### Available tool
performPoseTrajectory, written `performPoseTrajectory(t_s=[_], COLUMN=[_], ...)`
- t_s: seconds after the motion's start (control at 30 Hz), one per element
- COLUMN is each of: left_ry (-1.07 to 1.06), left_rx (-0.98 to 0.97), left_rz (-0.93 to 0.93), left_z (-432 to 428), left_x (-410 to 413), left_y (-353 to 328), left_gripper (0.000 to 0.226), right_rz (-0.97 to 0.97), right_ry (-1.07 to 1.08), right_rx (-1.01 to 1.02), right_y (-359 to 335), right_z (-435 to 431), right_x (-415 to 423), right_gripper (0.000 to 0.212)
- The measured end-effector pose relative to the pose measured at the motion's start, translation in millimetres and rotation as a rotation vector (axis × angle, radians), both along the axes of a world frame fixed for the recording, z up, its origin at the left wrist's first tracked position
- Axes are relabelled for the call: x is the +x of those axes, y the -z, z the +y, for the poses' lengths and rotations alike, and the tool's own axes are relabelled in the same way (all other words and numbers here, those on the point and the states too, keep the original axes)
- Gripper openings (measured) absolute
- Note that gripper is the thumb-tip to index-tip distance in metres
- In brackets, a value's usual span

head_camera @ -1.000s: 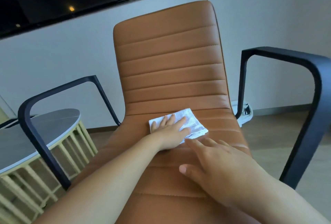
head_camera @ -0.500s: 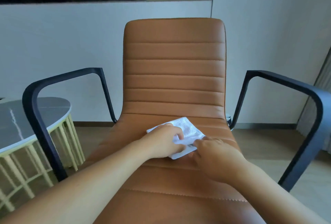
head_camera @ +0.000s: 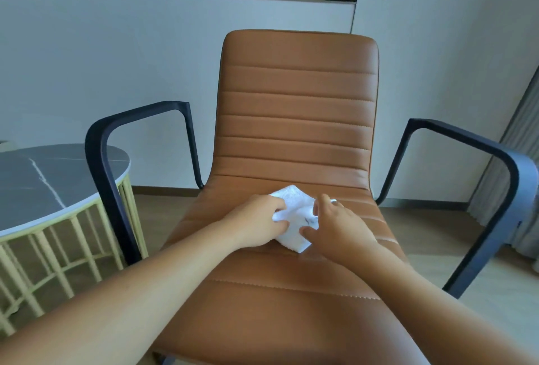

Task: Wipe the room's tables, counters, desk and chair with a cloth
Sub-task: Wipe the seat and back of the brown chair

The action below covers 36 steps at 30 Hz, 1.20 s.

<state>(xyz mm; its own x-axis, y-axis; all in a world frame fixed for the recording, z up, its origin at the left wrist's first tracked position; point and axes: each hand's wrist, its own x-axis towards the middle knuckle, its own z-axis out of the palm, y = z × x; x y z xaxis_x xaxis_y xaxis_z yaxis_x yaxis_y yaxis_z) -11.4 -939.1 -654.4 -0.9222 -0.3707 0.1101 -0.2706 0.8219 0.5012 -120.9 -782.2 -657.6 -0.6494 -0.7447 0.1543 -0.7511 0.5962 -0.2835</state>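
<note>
The fingers (head_camera: 277, 206) of the left hand (head_camera: 256, 223) curl over the white cloth (head_camera: 293, 220), gripping its left edge; the right hand (head_camera: 335, 223) pinches the right side between thumb and fingers. Both hands seem to be gathering or refolding the cloth, probably to bring up a cleaner face. It lies on the tan chair (head_camera: 297, 119) seat, near the backrest fold. A faint dark mark on the cloth is unreadable; no brand shows. A round desk (head_camera: 43, 178) stands at left.
</note>
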Motion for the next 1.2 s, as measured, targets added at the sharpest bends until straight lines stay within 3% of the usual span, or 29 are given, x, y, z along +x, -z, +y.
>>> performPoseTrajectory(t_s=[0.1, 0.23, 0.3, 0.37, 0.4, 0.53, 0.63, 0.73, 0.83, 0.9, 1.0, 1.2], left_ry=[-0.17, -0.43, -0.535, -0.606, -0.614, -0.55, -0.523, -0.33, -0.191, -0.14, -0.124, -0.128], left_rx=[0.17, 0.42, 0.182, -0.179, -0.249, -0.388, -0.465, -0.266, -0.134, -0.157, -0.191, -0.22], left_rz=[0.146, 0.346, 0.305, 0.15, 0.042, -0.397, -0.229, -0.023, -0.131, -0.265, -0.402, -0.4], left_z=[3, -17, -32, -46, -49, -46, -42, -40, -33, -35, -46, -51], left_x=[-5, 5, 19, 36, 45, 67, 64, 41, 12, -2, -14, -15], left_y=[-9, -18, -23, -25, -26, -18, -15, -11, 3, 15, 25, 47], left_gripper=[0.02, 0.021, 0.02, 0.017, 0.018, 0.05, 0.047, 0.043, 0.05, 0.056, 0.057, 0.059], right_rz=[0.017, 0.13, 0.217, 0.248, 0.26, 0.342, 0.254, 0.151, 0.018, -0.047, -0.056, -0.007], right_ry=[-0.079, -0.217, -0.191, -0.172, -0.161, -0.166, -0.201, -0.217, -0.181, -0.144, -0.116, -0.091], right_rx=[-0.086, 0.082, 0.156, 0.255, 0.315, 0.544, 0.502, 0.225, 0.263, 0.4, 0.416, 0.348], right_y=[3, 8, 0, -12, -17, -34, -49, -43, -12, 9, 32, 54], right_z=[-6, -8, -2, 6, 11, 20, 11, -14, -42, -55, -62, -59], right_x=[15, 25, 18, 7, 2, -10, -12, -10, -9, -17, -35, -39], right_gripper=[0.032, 0.024, 0.022, 0.025, 0.024, 0.014, 0.02, 0.03, 0.047, 0.059, 0.064, 0.084])
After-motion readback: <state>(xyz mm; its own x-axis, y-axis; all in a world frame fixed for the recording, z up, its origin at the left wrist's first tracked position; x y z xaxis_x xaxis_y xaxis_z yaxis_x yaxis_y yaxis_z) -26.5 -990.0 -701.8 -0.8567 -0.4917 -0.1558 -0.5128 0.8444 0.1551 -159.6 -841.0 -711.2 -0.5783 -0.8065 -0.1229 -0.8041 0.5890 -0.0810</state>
